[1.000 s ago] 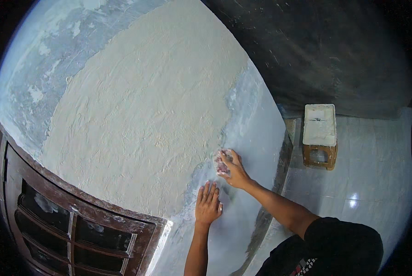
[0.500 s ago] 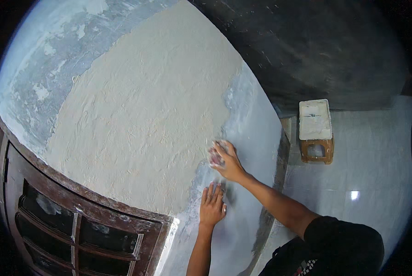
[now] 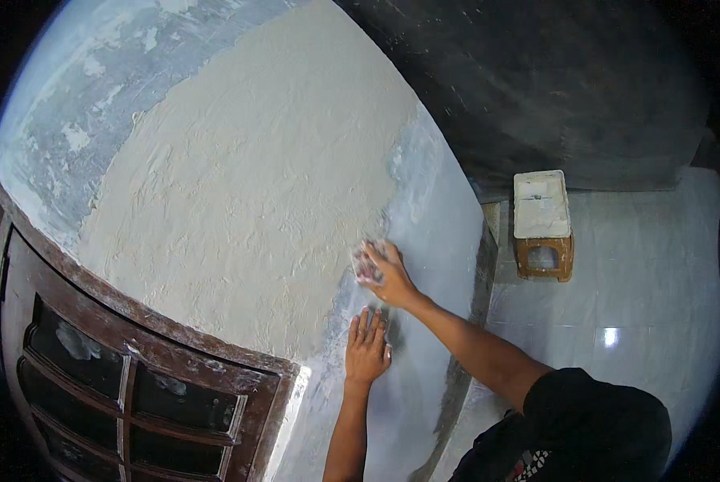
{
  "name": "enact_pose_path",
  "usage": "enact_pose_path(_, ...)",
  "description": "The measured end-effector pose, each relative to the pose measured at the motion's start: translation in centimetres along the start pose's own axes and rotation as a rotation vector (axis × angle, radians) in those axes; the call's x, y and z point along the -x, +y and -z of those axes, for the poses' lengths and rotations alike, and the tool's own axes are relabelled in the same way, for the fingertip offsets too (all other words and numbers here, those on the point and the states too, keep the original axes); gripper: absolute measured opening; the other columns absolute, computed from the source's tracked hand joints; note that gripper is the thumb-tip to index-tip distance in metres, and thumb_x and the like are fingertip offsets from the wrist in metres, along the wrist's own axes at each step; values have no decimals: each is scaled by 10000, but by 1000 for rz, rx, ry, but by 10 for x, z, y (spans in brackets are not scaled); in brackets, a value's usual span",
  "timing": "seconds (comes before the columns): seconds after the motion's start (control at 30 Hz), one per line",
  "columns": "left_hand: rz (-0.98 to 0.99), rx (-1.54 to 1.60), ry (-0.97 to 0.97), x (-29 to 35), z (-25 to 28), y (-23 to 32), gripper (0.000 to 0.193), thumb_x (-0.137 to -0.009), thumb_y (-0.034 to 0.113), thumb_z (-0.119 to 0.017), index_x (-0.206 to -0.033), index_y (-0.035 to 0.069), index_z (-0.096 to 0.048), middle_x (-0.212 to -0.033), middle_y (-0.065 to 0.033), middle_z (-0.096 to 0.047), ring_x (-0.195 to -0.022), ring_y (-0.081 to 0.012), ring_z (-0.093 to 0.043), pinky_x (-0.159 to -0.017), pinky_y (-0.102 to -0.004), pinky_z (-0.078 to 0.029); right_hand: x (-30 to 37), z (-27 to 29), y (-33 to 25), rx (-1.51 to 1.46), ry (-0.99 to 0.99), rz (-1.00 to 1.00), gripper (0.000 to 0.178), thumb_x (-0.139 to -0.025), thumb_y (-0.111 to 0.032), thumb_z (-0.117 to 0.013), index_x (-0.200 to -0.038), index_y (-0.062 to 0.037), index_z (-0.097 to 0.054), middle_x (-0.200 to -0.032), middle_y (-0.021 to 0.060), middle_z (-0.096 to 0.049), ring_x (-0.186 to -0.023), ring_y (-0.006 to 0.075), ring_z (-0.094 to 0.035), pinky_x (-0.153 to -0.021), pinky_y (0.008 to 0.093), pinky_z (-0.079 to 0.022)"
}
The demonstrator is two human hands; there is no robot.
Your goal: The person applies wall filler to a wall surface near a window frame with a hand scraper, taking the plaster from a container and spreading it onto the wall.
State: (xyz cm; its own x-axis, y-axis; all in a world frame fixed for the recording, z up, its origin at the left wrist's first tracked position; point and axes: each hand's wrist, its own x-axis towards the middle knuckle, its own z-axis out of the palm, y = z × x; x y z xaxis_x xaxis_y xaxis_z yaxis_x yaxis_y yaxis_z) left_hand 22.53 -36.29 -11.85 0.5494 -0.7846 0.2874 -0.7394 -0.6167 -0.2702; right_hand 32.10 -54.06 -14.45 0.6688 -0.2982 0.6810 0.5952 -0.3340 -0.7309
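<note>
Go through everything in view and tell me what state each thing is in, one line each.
Right hand: pressing a small pad against the wall.
Left hand: flat on the wall, fingers spread, empty.
Wall: partly covered in rough plaster.
Stool: upright on the floor, top smeared white.
Window: shut.

The plaster (image 3: 247, 185) is pale beige with a rough, rippled texture, spread over a blue-grey wall (image 3: 448, 241) mottled with white patches. The window frame (image 3: 135, 361) is dark brown, flecked with pale smears. The stool (image 3: 543, 225) is orange-brown with a whitish top. The floor (image 3: 641, 273) is glossy light grey tile.
</note>
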Motion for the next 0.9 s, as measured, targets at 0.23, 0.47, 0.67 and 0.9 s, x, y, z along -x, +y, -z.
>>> enact_pose_path(0.23,12,35,13,4,-4,1,535,-741,171,-663,-1242,2,-581,-1466,-147,-479,-1448,-365,-301,-1194,-537,-209,-4,3,0,-72,85,-34,833,-781,-316,-818,-1459,-36,-424,-1393,294,-339,-1296,458,-368,-1102,467,-317)
enact_pose_path(0.47,24,58,42,11,-24,21,519,-742,161,-658,-1231,-2,-590,-1447,-159,-496,-1430,-384,-327,-1184,-569,-206,66,12,26,-96,-88,-152,802,-789,-281,-814,-1446,-26,-430,-1356,267,-398,-1268,407,-419,-1084,448,-360)
enact_pose_path(0.67,68,170,3,3,-70,60,505,-764,155,-628,-1240,-11,-588,-1436,-161,-508,-1430,-389,-325,-1182,-571,-205,115,90,72,24,-48,-408,854,-730,-369,-859,-1402,-14,-471,-1310,269,-441,-1267,397,-439,-1072,452,-379)
enact_pose_path(0.9,71,332,-12,-73,-126,123,526,-781,172,-608,-1265,-30,-566,-1448,-178,-484,-1441,-403,-294,-1180,-569,-206,123,209,108,189,-57,-442,857,-763,-401,-820,-1405,36,-456,-1271,246,-473,-1254,368,-456,-1066,443,-385)
